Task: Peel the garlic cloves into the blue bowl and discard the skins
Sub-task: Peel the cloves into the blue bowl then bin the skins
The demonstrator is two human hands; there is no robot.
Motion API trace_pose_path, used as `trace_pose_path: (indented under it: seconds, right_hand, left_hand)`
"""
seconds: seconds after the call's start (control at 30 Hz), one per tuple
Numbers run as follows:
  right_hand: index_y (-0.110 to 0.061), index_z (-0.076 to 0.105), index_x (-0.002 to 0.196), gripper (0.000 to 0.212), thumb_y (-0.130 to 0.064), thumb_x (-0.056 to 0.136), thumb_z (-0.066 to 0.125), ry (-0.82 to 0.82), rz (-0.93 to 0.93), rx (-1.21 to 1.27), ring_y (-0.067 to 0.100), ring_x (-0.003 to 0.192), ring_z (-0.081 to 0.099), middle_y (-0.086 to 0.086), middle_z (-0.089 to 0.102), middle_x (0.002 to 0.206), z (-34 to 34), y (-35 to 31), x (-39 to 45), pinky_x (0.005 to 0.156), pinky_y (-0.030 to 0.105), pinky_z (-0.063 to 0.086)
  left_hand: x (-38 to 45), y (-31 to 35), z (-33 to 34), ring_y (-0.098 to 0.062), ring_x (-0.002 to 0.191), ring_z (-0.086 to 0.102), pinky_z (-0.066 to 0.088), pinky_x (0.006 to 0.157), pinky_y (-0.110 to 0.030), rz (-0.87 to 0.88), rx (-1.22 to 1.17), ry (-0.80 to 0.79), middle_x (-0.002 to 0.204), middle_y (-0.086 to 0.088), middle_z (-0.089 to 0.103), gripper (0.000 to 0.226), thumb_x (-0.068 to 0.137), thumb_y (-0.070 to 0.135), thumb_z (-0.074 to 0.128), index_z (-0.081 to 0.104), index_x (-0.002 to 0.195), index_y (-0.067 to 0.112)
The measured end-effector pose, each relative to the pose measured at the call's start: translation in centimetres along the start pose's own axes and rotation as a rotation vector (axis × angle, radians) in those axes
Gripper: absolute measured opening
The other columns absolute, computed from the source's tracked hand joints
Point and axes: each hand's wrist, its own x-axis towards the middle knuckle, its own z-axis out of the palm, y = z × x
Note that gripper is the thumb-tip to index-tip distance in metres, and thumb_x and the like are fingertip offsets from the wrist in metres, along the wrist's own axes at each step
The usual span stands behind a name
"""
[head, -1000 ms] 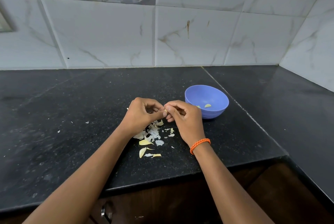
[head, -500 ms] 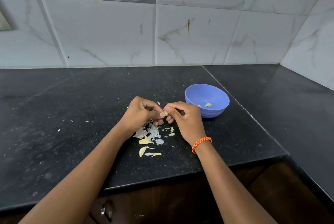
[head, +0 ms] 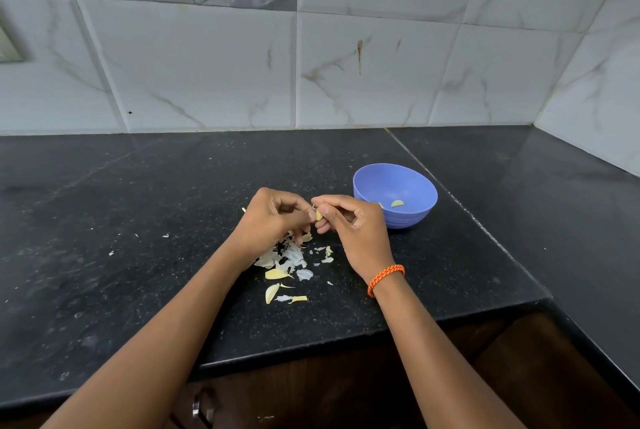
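Meeting at the centre of the black countertop [head: 138,221], the left hand [head: 270,221] and the right hand [head: 353,231] work one small garlic clove [head: 319,216] between their fingertips; both hands are curled, the right pinching the clove from the 3 o'clock side and the left gripping at it from the 9 o'clock side, though the exact contact of the left fingers is partly hidden by the knuckles. The clove is held above the counter, clear of the surface. At 2 o'clock from the hands, just beside the right knuckles, stands the blue bowl [head: 412,217], upright, with a peeled clove [head: 397,203] lying on its floor and what appears to be a second piece partly hidden behind the right hand. At 6 o'clock from the hands, a loose scatter of garlic skins [head: 294,255] lies on the counter, white flakes mixed with yellowish pieces, partly under the left wrist. An orange braided wristband [head: 386,278] circles the right wrist. Marbled white tiles [head: 381,65] form the wall at 12 o'clock.
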Motion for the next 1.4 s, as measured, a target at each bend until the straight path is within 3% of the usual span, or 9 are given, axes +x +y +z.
trace_pose_path:
  seconds: [0.1, 0.27, 0.5, 0.67, 0.8, 0.93, 1.0, 1.17, 1.4]
  right_hand:
    - [-0.007, 0.076, 0.124, 0.025, -0.003, 0.101, 0.07, -0.022, 0.032, 0.053, 0.02, 0.085, 0.079, 0.005, 0.08, 0.097, 0.1, -0.3, -0.1, 0.079, 0.027, 0.063]
    - [-0.008, 0.071, 0.131, 0.035, 0.004, 0.098, 0.07, -0.037, 0.063, 0.157, 0.024, 0.088, 0.077, 0.014, 0.078, 0.1, 0.1, -0.8, -0.2, 0.081, 0.027, 0.062]
    - [-0.006, 0.065, 0.126, 0.031, 0.006, 0.097, 0.069, -0.039, 0.101, 0.221, 0.03, 0.09, 0.077, 0.017, 0.078, 0.097, 0.0, -1.1, -0.3, 0.08, 0.031, 0.063]
    - [-0.005, 0.057, 0.127, 0.035, 0.007, 0.096, 0.069, -0.022, 0.12, 0.255, 0.031, 0.088, 0.078, 0.021, 0.077, 0.097, 0.0, -1.1, -0.3, 0.08, 0.034, 0.064]
    - [-0.006, 0.051, 0.129, 0.038, 0.008, 0.098, 0.067, -0.01, 0.135, 0.293, 0.037, 0.089, 0.079, 0.028, 0.073, 0.099, 0.1, -0.9, -0.3, 0.084, 0.042, 0.066]
    - [-0.01, 0.052, 0.133, 0.044, 0.009, 0.097, 0.067, -0.011, 0.134, 0.285, 0.039, 0.087, 0.078, 0.028, 0.071, 0.098, 0.1, -0.9, -0.3, 0.085, 0.045, 0.066]
    - [-0.011, 0.054, 0.135, 0.047, 0.011, 0.095, 0.067, -0.005, 0.127, 0.272, 0.038, 0.085, 0.078, 0.027, 0.069, 0.099, 0.0, -0.9, -0.3, 0.083, 0.044, 0.065]
    - [-0.018, 0.057, 0.14, 0.055, 0.009, 0.093, 0.069, 0.021, 0.109, 0.216, 0.027, 0.084, 0.073, 0.018, 0.074, 0.098, -0.1, -0.7, -0.3, 0.087, 0.044, 0.064]
    - [-0.017, 0.052, 0.149, 0.064, 0.006, 0.094, 0.072, 0.015, 0.058, 0.167, 0.022, 0.094, 0.077, 0.008, 0.081, 0.099, 0.0, -1.0, -0.5, 0.088, 0.026, 0.058]
  left_hand:
    - [0.2, -0.2, 0.0, -0.03, 0.053, 0.066, 0.046, 0.051, -0.019, 0.035, 0.051, 0.053, 0.072, -0.019, 0.072, 0.018, 0.096, 0.0, 0.072, 0.079, 0.081, 0.004]
    - [0.3, -0.8, 0.2, -0.028, 0.049, 0.066, 0.053, 0.057, -0.034, 0.08, 0.157, 0.113, 0.065, -0.011, 0.072, 0.019, 0.093, 0.011, 0.078, 0.078, 0.075, 0.017]
    - [0.2, -0.5, 0.6, -0.018, 0.049, 0.059, 0.048, 0.055, -0.029, 0.089, 0.147, 0.12, 0.06, -0.017, 0.066, 0.016, 0.089, 0.012, 0.078, 0.076, 0.073, 0.014]
    - [0.2, -0.4, 0.7, -0.02, 0.052, 0.058, 0.05, 0.055, -0.03, 0.105, 0.146, 0.142, 0.066, -0.019, 0.067, 0.013, 0.087, 0.015, 0.077, 0.076, 0.074, 0.014]
    - [0.1, -0.2, 0.7, -0.022, 0.056, 0.067, 0.056, 0.06, -0.029, 0.107, 0.168, 0.154, 0.07, -0.007, 0.075, 0.017, 0.091, 0.002, 0.075, 0.078, 0.079, 0.013]
    - [0.0, -0.3, 0.6, -0.028, 0.059, 0.072, 0.061, 0.064, -0.04, 0.112, 0.21, 0.191, 0.073, 0.0, 0.078, 0.017, 0.092, 0.007, 0.078, 0.08, 0.081, 0.019]
    - [0.1, -0.4, 0.5, -0.026, 0.058, 0.073, 0.063, 0.066, -0.042, 0.108, 0.227, 0.212, 0.075, 0.0, 0.078, 0.016, 0.092, 0.01, 0.079, 0.081, 0.082, 0.022]
    - [0.1, -0.4, 0.2, -0.025, 0.058, 0.075, 0.059, 0.066, -0.031, 0.079, 0.191, 0.234, 0.078, 0.001, 0.079, 0.011, 0.092, 0.01, 0.082, 0.082, 0.087, 0.02]
    - [0.0, -0.5, -0.1, -0.018, 0.067, 0.078, 0.064, 0.074, -0.035, 0.082, 0.214, 0.158, 0.086, 0.005, 0.081, 0.021, 0.091, 0.005, 0.082, 0.084, 0.096, 0.026]
